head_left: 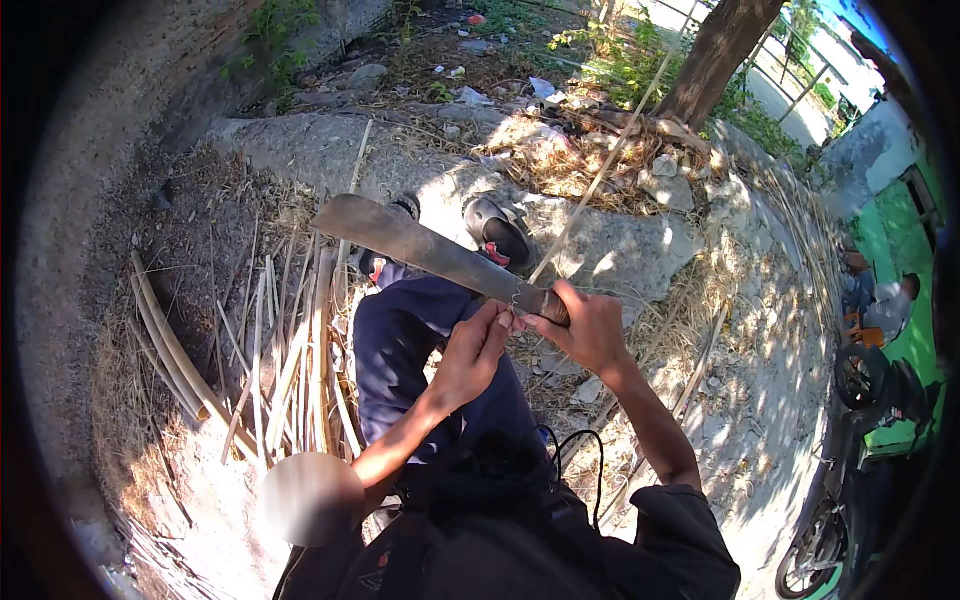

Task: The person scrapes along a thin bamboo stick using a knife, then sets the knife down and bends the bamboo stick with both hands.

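Note:
A machete [420, 250] with a broad, dull blade points to the far left, across the space above my knees. My right hand [590, 335] is wrapped round its dark handle [553, 307]. Close against it, my left hand [472, 355] is closed in a pinch below the blade, its fingertips meeting those of the right. A thin pale curl [516, 299] shows at the fingertips; what they grip is too small to make out. From behind the blade a long thin bamboo strip [610, 160] runs up to the far right; whether a hand holds it is hidden.
Split bamboo pieces [320, 350] lie on the ground at my left, beside curved poles [170, 340]. Ahead are my shoes [495, 232], a rock ledge [290, 140], dry straw and a tree trunk [720, 60]. Motorbikes [870, 380] and a seated person [885, 310] are at the right.

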`<action>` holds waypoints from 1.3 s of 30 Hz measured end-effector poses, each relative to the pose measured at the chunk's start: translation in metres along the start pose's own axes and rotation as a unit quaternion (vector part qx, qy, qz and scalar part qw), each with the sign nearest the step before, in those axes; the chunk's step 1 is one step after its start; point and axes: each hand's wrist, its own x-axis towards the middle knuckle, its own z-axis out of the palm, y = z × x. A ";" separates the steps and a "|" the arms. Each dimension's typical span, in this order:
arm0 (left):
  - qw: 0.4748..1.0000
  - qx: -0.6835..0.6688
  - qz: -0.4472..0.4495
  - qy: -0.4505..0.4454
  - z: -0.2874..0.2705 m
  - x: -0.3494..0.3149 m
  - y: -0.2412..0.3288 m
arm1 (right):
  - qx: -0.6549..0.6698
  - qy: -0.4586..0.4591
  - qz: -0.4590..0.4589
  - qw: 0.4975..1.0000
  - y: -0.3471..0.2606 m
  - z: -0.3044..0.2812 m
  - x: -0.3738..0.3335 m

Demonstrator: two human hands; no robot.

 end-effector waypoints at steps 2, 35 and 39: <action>0.997 0.060 0.019 0.038 0.003 -0.001 0.008 | 0.016 -0.003 0.000 1.000 -0.003 -0.005 0.003; 0.979 -0.191 -0.048 -0.052 -0.011 -0.019 0.056 | -0.004 0.064 -0.106 0.992 -0.036 -0.048 0.034; 0.980 -0.185 -0.051 -0.041 -0.012 -0.020 0.058 | 0.001 0.072 -0.107 0.992 -0.037 -0.039 0.034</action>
